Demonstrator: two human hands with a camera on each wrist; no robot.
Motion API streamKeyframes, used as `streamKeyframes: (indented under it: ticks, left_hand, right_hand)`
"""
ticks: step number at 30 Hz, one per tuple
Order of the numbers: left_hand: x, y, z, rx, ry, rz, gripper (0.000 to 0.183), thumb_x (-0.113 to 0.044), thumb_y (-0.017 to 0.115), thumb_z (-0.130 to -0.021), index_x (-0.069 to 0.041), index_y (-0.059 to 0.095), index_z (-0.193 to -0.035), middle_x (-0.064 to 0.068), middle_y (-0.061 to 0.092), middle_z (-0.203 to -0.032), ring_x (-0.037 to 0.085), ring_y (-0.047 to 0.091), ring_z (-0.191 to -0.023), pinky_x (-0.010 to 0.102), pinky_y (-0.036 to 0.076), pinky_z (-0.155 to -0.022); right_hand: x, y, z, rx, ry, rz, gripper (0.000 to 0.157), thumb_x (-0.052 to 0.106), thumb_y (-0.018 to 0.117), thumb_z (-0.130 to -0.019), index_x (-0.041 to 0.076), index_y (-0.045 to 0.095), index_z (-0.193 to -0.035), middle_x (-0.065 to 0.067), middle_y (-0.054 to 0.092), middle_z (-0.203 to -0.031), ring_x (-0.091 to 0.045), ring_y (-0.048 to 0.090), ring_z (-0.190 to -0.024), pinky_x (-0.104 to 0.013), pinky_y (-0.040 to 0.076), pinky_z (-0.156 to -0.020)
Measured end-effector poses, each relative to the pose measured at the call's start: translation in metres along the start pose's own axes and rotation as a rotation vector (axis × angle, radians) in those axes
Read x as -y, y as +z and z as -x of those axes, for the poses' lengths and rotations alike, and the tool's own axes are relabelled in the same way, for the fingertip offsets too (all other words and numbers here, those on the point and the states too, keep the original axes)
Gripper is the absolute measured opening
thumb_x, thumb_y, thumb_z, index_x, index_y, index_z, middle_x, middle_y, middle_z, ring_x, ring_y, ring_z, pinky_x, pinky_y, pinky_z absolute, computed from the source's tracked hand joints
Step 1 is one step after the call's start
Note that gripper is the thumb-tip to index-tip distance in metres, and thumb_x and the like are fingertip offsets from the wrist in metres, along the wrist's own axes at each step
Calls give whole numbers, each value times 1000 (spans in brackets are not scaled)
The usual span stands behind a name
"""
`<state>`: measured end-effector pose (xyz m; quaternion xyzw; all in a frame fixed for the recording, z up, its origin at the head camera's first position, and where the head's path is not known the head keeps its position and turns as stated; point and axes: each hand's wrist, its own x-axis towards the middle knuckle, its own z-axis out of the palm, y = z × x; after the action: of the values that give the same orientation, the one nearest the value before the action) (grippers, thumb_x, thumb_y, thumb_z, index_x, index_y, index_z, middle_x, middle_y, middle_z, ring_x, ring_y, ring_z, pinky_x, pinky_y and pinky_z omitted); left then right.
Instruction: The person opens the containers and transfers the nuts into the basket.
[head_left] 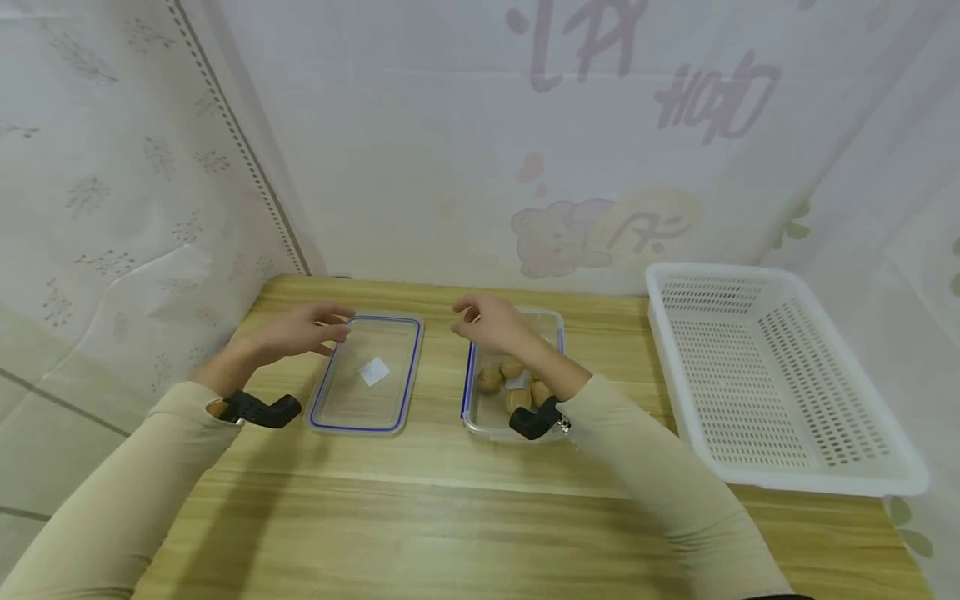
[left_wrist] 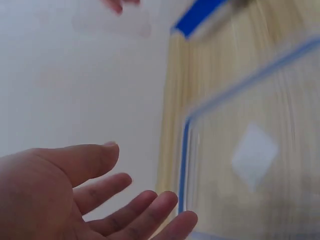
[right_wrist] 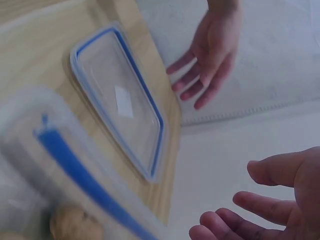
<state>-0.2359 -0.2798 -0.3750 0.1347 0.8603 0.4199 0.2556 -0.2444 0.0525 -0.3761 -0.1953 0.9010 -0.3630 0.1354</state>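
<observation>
A clear lid [head_left: 352,408] with a blue seal and a white sticker [head_left: 374,371] lies flat on the table at the left. My left hand [head_left: 296,331] hovers over its left far side, fingers loosely spread and holding nothing. Right of the lid stands a clear plastic container [head_left: 480,421] with blue side clips, holding several walnuts [head_left: 490,380]. Above that container's far part is my right hand [head_left: 491,323], its fingers loosely bent with nothing between them. In the right wrist view, one walnut [right_wrist: 75,222] shows behind the blue clip [right_wrist: 90,180].
A large white plastic basket [head_left: 675,375] with slotted walls stands at the right of the wooden table [head_left: 450,533]. A printed cloth [head_left: 420,150] hangs behind the table's far edge. Each wrist wears a black camera mount [head_left: 262,410].
</observation>
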Motion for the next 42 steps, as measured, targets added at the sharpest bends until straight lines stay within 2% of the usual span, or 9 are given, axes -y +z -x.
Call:
streamKeyframes:
  ticks: [7,14,21,26,30,33,36,39,42]
  left_hand:
    - [-30,32,-12,22,44,115,52,-14,49,-109,12,31,-151,37,43,-145,50,49,-130,50,57,-97]
    - [-51,70,-30,19,50,240,50,-14,52,-108,10,37,-149,34,47,-139,47,52,-126,47,59,-93]
    - [-59,109,-47,8,19,330,47,-9,55,-105,11,38,-145,33,51,-130,49,52,-124,48,60,-90]
    - [-61,128,-57,0,-15,387,49,-4,56,-103,12,37,-145,29,53,-125,50,54,-122,48,61,-89]
    - [-60,140,-61,1,-41,430,50,-2,56,-102,13,36,-146,25,54,-121,46,58,-116,51,60,-89]
    - [-60,147,-64,5,-51,441,51,-2,58,-102,12,37,-146,24,56,-120,42,64,-107,50,61,-87]
    - [-60,153,-65,2,-57,453,53,-2,60,-101,9,37,-147,23,56,-118,33,66,-97,44,64,-79]
    - [-59,157,-66,-6,-64,478,56,2,61,-99,6,36,-148,22,55,-116,28,64,-92,38,64,-72]
    - [-59,159,-66,-18,-78,500,59,4,62,-97,2,35,-149,21,55,-115,26,63,-92,36,64,-71]
  right_hand:
    - [-26,-24,4,-39,87,-3,40,26,62,-101,6,61,-136,-15,65,-121,-31,62,-108,-42,55,-88]
    - [-46,-32,9,-51,170,-1,43,23,63,-100,-1,59,-135,-23,64,-125,-36,61,-114,-46,55,-92]
    - [-57,-27,9,-44,243,49,46,22,63,-98,-5,59,-134,-22,63,-130,-35,61,-116,-46,53,-98]
    - [-63,-20,6,-36,294,94,50,20,62,-94,-6,56,-136,-22,58,-140,-36,57,-120,-48,49,-105]
    - [-68,-15,4,-35,292,147,51,17,62,-92,-8,56,-137,-22,58,-140,-37,56,-125,-47,48,-107]
    - [-71,-10,3,-20,284,190,48,16,63,-93,-6,58,-136,-21,60,-138,-32,60,-117,-42,51,-102]
    - [-73,-7,0,2,292,191,44,14,63,-95,-3,59,-135,-19,63,-134,-25,61,-94,-32,54,-84]
    - [-73,-6,-3,16,314,166,43,11,63,-95,0,60,-136,-18,64,-130,-21,55,-77,-26,47,-65]
    - [-73,-5,-5,15,320,183,42,10,65,-93,3,63,-135,-16,65,-131,-22,53,-82,-26,44,-65]
